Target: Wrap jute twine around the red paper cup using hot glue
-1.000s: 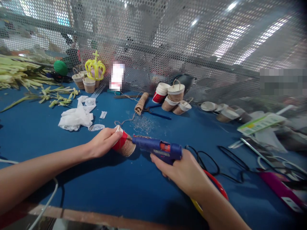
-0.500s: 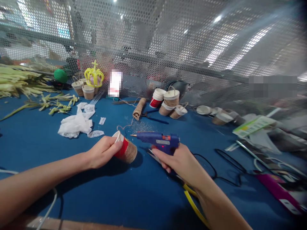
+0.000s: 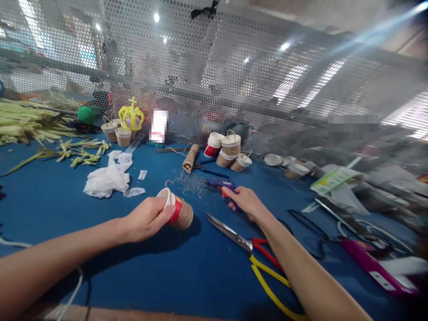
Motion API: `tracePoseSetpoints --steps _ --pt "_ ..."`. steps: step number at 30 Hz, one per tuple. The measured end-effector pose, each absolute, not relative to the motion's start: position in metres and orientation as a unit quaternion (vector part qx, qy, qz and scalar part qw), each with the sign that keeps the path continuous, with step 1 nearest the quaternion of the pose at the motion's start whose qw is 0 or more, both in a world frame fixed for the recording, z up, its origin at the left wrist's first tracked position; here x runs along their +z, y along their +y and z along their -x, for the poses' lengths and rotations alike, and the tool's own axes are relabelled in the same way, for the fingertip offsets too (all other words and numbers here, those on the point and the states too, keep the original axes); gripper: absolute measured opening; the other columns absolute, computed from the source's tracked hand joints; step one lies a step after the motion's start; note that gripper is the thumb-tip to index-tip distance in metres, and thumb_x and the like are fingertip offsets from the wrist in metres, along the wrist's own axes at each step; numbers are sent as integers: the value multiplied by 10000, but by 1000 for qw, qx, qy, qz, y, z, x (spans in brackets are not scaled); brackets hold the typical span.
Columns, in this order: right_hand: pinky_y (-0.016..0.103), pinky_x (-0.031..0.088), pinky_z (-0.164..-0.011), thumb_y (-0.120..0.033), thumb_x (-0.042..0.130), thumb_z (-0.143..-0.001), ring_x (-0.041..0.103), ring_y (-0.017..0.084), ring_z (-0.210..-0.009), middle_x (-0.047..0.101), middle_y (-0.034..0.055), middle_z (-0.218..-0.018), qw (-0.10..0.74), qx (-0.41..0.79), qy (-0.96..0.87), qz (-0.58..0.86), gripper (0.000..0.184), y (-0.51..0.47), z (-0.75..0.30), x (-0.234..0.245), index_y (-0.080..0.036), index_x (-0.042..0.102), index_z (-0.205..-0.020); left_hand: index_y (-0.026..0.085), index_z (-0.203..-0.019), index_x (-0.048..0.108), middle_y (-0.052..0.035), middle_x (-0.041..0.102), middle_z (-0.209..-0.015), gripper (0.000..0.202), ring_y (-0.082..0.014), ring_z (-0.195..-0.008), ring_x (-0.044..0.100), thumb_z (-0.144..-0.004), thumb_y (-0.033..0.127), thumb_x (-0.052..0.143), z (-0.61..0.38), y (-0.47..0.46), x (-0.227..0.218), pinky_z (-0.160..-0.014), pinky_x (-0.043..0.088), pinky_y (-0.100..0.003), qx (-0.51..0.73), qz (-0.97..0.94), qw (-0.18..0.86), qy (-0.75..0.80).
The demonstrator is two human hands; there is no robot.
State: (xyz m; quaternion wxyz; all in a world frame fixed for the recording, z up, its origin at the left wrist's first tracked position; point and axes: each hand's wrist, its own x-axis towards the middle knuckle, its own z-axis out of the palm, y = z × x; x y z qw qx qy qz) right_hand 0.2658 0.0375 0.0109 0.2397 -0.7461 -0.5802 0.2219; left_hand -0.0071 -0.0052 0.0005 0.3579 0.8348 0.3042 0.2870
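My left hand (image 3: 149, 217) is closed on the rim side of a red and white paper cup (image 3: 175, 210), tilted on its side in the air above the table. Brown twine is wound round the cup's lower part, and a loose strand runs back to a roll of twine (image 3: 191, 158). Closed round the handle of a blue glue gun (image 3: 219, 183), my right hand (image 3: 244, 201) is low over the table, the nozzle pointing left. Scissors (image 3: 234, 235) with red and yellow handles lie between the hands and me, partly under my right forearm.
Twine-wrapped cups (image 3: 230, 145) stand at the back beside dark pliers (image 3: 212, 170). White crumpled plastic (image 3: 106, 179) and green husk strips (image 3: 85, 151) lie left. At the right are a purple power strip (image 3: 371, 267) and black cable. A perforated metal screen (image 3: 187, 67) rises behind.
My right hand has moved the glue gun back and away from the cup, down toward the table, uncovering the scissors. The left hand still grips the cup, and the view has tilted up slightly.
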Motion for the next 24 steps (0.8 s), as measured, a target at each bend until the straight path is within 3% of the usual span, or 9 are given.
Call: tracePoseSetpoints --steps 4,8,11,12,14,16,19,24 --pt "327 364 -543 -337 588 -666 548 236 -592 503 58 -441 226 149 -604 750 343 43 -268 11 -208 406 -404 125 -687 516 -31 542 -682 351 -110 -613 430 -864 226 229 7 -7 2 -642 379 -218 298 -862 308 270" --pt "355 370 -720 -319 520 -740 546 262 -838 627 118 -757 235 152 -661 697 242 31 -237 27 -180 583 -553 133 -710 500 -48 551 -742 299 -121 -668 426 -855 186 244 5 -10 4 -701 373 -240 297 -885 272 234" --pt "281 408 -741 -440 399 -811 582 166 -800 660 26 -854 215 266 -718 606 349 15 -197 36 -225 670 -765 137 -702 484 -52 532 -728 271 -128 -664 411 -847 176 259 4 -12 4 -689 370 -246 282 -898 254 223" --pt "286 403 -775 -464 373 -820 578 165 -841 657 31 -898 222 372 -715 548 390 11 -185 37 -208 667 -833 140 -692 477 -49 523 -716 267 -128 -658 405 -845 175 261 4 -14 4 -679 370 -245 277 -901 252 219" --pt "290 412 -767 -478 392 -810 578 162 -836 661 37 -860 242 526 -670 465 404 5 -165 35 -183 661 -869 144 -675 464 -45 510 -702 263 -129 -646 393 -842 175 263 3 -16 3 -662 367 -245 272 -904 250 214" --pt "286 425 -727 -426 506 -765 581 146 -763 657 29 -801 275 610 -607 428 307 4 -154 31 -173 655 -856 143 -663 458 -43 501 -695 262 -131 -643 386 -838 184 267 3 -18 4 -655 363 -251 267 -904 256 215" --pt "263 415 -732 -310 629 -687 563 117 -729 644 14 -770 364 600 -573 423 157 3 -154 31 -165 654 -744 134 -668 473 -31 493 -697 283 -124 -641 384 -844 220 269 5 -19 6 -649 355 -246 264 -885 317 217" --pt "229 410 -642 -280 619 -702 523 86 -622 616 -6 -664 471 481 -584 453 125 -7 -167 43 -166 633 -651 101 -701 516 18 426 -593 422 -88 -543 346 -847 410 270 5 -14 6 -531 310 -211 265 -711 557 338"
